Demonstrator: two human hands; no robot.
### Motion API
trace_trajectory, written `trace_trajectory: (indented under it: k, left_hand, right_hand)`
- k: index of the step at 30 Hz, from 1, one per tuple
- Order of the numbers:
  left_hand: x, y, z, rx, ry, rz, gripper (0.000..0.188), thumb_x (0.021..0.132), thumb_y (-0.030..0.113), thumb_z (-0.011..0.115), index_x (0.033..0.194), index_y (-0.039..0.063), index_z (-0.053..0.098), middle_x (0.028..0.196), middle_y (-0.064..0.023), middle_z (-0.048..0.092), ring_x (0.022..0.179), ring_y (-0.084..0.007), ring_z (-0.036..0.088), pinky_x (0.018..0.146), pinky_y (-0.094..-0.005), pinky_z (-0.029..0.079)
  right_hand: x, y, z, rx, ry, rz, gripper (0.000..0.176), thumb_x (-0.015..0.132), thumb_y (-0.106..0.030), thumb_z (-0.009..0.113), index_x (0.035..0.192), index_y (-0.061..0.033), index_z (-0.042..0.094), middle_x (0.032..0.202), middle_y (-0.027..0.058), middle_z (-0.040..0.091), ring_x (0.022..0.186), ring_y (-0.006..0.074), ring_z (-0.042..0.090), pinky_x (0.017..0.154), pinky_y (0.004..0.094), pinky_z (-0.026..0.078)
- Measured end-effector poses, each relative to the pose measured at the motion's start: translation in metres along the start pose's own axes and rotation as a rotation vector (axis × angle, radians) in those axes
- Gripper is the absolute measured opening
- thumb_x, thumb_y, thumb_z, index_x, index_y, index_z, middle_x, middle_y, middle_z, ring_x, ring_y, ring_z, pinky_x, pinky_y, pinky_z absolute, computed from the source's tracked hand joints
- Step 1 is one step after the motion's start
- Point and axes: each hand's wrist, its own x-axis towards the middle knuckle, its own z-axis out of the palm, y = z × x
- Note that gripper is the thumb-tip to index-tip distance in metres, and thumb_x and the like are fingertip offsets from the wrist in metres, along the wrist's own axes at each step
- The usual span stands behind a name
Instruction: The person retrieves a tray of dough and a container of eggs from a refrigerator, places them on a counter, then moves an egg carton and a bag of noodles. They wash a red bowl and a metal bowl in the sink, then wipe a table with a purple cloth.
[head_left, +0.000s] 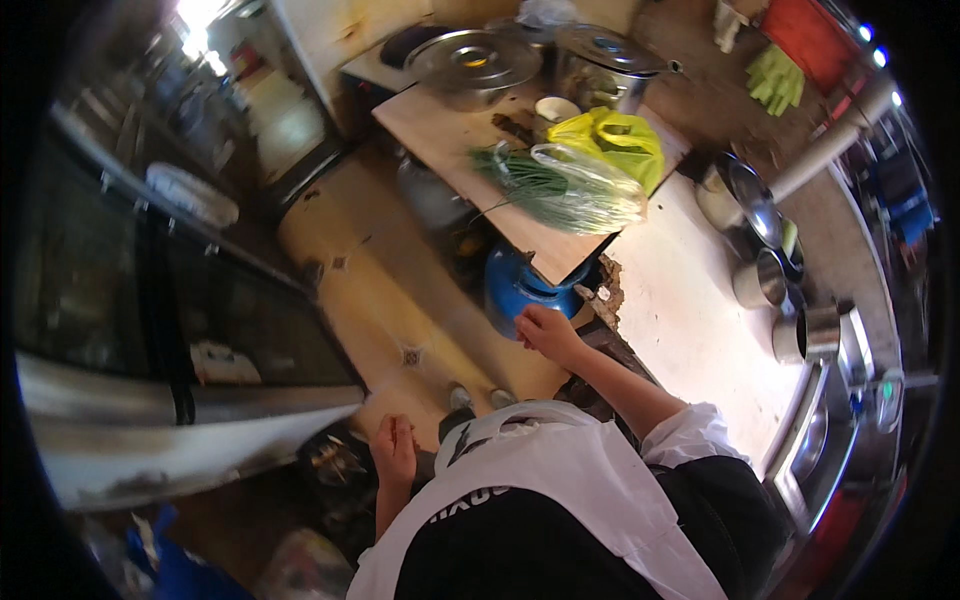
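Note:
My right hand (547, 334) hangs in front of a blue gas cylinder (517, 289), its fingers curled and nothing visible in them. Low and to the left, my left hand (394, 448) is held near my white apron (555, 450), also curled with no object showing. Ahead of me, a bundle of long green stalks, perhaps garlic chives (540, 187), lies partly in a clear plastic bag on a wooden board table (559, 259). Beside it sits a yellow plastic bag (615, 146).
Lidded steel pots (480, 64) and a cup (556, 111) stand at the table's back. Along the right counter (705, 300) are metal pots (759, 279). Green gloves (776, 79) hang beyond. A glass-doored cabinet (247, 307) flanks the tiled floor (375, 300) at left.

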Motion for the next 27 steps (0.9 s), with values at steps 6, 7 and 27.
trace_trajectory:
  k: [6, 7, 27]
  left_hand:
    - [0.113, 0.054, 0.029, 0.287, -0.335, 0.414, 0.014, 0.085, 0.015, 0.053, 0.091, 0.002, 0.056, 0.076, -0.0136, 0.059, 0.065, -0.0242, 0.058, 0.058, -0.0302, 0.045]
    - [0.132, 0.066, 0.044, 0.31, -0.377, 0.565, 0.014, 0.084, 0.013, 0.054, 0.093, 0.002, 0.056, 0.08, -0.0141, 0.059, 0.072, -0.0264, 0.058, 0.062, -0.0317, 0.045]
    - [0.262, 0.104, 0.319, 0.252, -0.734, 0.67, 0.011, 0.086, 0.015, 0.053, 0.086, 0.004, 0.056, 0.066, -0.008, 0.056, 0.056, -0.0095, 0.05, 0.051, -0.0264, 0.041]
  right_hand:
    - [-0.029, 0.009, 0.0, 0.159, 0.257, 0.292, 0.024, 0.088, -0.023, 0.051, 0.077, -0.0015, 0.053, 0.065, 0.0039, 0.057, 0.055, 0.0098, 0.054, 0.05, 0.0238, 0.044]
    - [-0.033, 0.011, -0.002, 0.147, 0.305, 0.228, 0.024, 0.088, -0.023, 0.051, 0.077, -0.0014, 0.053, 0.065, 0.0039, 0.057, 0.055, 0.0097, 0.054, 0.05, 0.0236, 0.044]
    - [-0.047, 0.029, -0.119, 0.506, 0.655, 0.271, 0.022, 0.09, -0.021, 0.047, 0.08, -0.0016, 0.054, 0.07, 0.005, 0.056, 0.06, 0.0105, 0.052, 0.056, 0.0226, 0.045]
